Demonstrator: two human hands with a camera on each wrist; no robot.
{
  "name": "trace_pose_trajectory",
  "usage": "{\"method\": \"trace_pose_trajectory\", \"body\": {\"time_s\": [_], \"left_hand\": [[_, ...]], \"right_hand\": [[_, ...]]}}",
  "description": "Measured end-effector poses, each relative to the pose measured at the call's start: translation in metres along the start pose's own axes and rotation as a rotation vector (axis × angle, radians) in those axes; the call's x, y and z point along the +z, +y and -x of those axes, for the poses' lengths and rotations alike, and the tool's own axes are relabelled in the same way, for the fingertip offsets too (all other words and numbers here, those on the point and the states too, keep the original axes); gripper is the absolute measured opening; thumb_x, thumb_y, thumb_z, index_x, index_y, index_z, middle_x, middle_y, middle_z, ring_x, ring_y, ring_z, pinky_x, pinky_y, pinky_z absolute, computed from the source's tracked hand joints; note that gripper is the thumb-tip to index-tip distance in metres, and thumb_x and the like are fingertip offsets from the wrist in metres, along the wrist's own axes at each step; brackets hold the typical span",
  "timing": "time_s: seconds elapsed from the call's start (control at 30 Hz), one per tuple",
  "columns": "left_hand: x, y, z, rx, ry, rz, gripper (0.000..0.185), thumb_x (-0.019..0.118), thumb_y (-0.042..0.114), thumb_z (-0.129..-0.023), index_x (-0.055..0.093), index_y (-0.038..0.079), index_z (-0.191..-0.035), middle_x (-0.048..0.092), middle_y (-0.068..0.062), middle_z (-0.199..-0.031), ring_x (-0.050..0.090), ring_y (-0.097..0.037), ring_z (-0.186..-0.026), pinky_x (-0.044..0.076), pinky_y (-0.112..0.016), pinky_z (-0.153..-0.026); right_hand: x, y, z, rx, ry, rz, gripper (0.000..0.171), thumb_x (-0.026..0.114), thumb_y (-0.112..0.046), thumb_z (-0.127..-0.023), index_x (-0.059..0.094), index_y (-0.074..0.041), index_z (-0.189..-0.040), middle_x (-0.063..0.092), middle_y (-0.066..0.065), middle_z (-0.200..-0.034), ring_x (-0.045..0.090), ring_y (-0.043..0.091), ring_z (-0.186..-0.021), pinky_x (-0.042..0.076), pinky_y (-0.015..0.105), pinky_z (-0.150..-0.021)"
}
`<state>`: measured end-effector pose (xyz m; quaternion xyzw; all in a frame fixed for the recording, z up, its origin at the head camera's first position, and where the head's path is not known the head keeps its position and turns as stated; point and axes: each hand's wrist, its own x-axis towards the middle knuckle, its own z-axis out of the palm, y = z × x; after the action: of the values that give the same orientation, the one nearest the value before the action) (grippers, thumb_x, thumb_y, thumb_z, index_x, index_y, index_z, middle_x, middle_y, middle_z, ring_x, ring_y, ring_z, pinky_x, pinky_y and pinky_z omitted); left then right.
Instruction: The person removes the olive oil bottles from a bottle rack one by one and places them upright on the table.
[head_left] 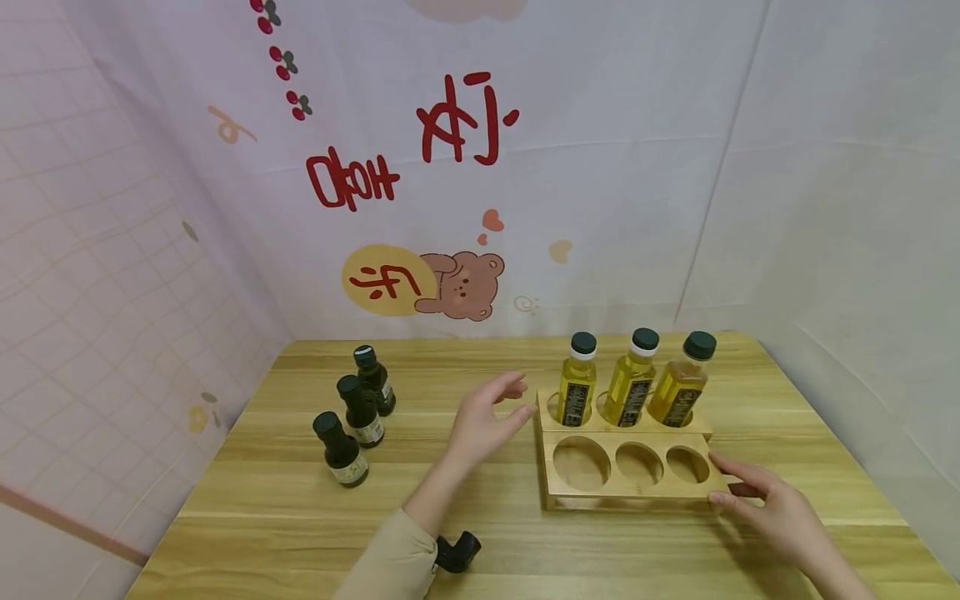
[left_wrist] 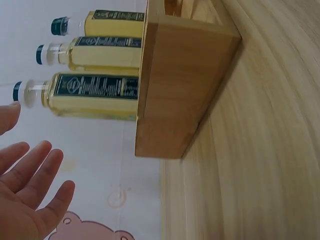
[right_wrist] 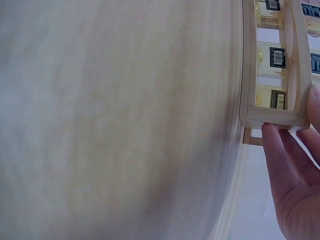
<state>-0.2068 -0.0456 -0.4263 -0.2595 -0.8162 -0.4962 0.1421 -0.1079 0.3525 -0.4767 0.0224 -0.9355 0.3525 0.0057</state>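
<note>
Bottle labels are dark with pale print, too small to read; a barcode shows in the right wrist view. Wooden rack (head_left: 626, 467) stands on the surface (head_left: 525, 533), three yellow bottles (head_left: 633, 387) in its back row. Right hand (head_left: 772, 508): fingers straight, touching the rack's right front corner. Left hand (head_left: 480, 425): relaxed, holding nothing, just left of the rack. Three dark bottles (head_left: 356, 425) stand further left.

Front row of rack (head_left: 628, 492): three holes open.
Back row: blocked by three yellow bottles (head_left: 632, 388).
Left table (head_left: 247, 508): three dark bottles (head_left: 358, 412) stand in the way.
</note>
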Motion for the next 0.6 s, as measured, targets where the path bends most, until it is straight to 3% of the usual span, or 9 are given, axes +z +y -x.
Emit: {"method": "trace_pose_trajectory", "body": {"time_s": [0.23, 0.47, 0.6], "left_hand": [[0.02, 0.011, -0.018, -0.025, -0.022, 0.004, 0.051, 0.077, 0.017, -0.088, 0.06, 0.005, -0.134, 0.068, -0.01, -0.12, 0.064, -0.021, -0.108, 0.052, -0.043, -0.094], [0.03, 0.02, -0.037, -0.021, -0.018, -0.022, 0.055, 0.077, 0.024, -0.089, 0.057, 0.007, -0.138, 0.064, -0.007, -0.128, 0.061, -0.019, -0.115, 0.051, -0.037, -0.095], [0.035, 0.025, -0.046, -0.047, -0.025, -0.004, 0.06, 0.077, 0.027, -0.089, 0.054, 0.01, -0.141, 0.063, -0.007, -0.132, 0.058, -0.023, -0.12, 0.049, -0.038, -0.098]], "right_hand": [[-0.001, -0.001, 0.0, 0.01, -0.01, -0.009, 0.066, 0.075, -0.032, -0.089, 0.052, 0.0, -0.141, 0.052, 0.03, -0.136, 0.066, 0.03, -0.097, 0.057, 0.038, -0.071], [0.0, 0.0, 0.0, 0.007, -0.003, -0.004, 0.065, 0.075, -0.033, -0.089, 0.053, 0.0, -0.141, 0.053, 0.029, -0.135, 0.066, 0.022, -0.096, 0.057, 0.038, -0.071], [0.0, -0.001, 0.0, 0.007, -0.003, -0.001, 0.066, 0.075, -0.033, -0.089, 0.053, -0.001, -0.141, 0.053, 0.029, -0.136, 0.066, 0.03, -0.097, 0.057, 0.045, -0.073]]}}
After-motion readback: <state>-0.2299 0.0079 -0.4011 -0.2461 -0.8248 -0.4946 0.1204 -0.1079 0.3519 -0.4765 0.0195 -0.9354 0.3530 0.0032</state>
